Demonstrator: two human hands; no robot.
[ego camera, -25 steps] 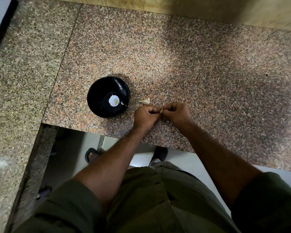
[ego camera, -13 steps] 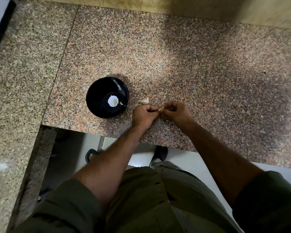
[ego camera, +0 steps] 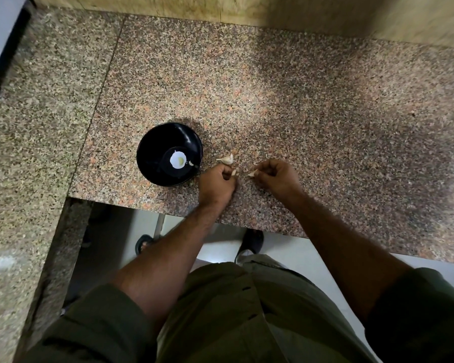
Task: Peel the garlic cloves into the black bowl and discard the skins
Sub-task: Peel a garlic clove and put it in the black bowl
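Since half a second ago, my two hands have drawn apart: they were pressed together over one clove, and now a strip of bare stone shows between them. My left hand (ego camera: 216, 183) rests on the table with its fingers curled, its grip pinching a small pale garlic clove (ego camera: 234, 172) at the fingertips. My right hand (ego camera: 275, 176) is just beside it, also curled, its grip nipping a pale pointed scrap (ego camera: 251, 174); whether that is skin or part of the clove I cannot tell. Just beyond my left hand an unpeeled whitish garlic clove (ego camera: 227, 159) with a papery tail lies on the stone, touching neither hand.

Left of that stands the round glossy black bowl (ego camera: 152, 153), close to the near edge of the table. On its bottom sits a white round patch with a yellowish spot, and a small pale peeled clove (ego camera: 191, 163) lies beside it.

All of this rests on the speckled pink and grey granite table (ego camera: 299, 106), whose near edge is cut in a step. A greyer, greenish granite slab (ego camera: 32, 142) joins it on the left along a straight seam. Behind runs a yellowish tiled wall (ego camera: 247, 9), and a pale upright panel with a dark edge stands at the far left corner. Below the edge I see a light floor (ego camera: 220, 247), my dark sandals and my olive clothing.
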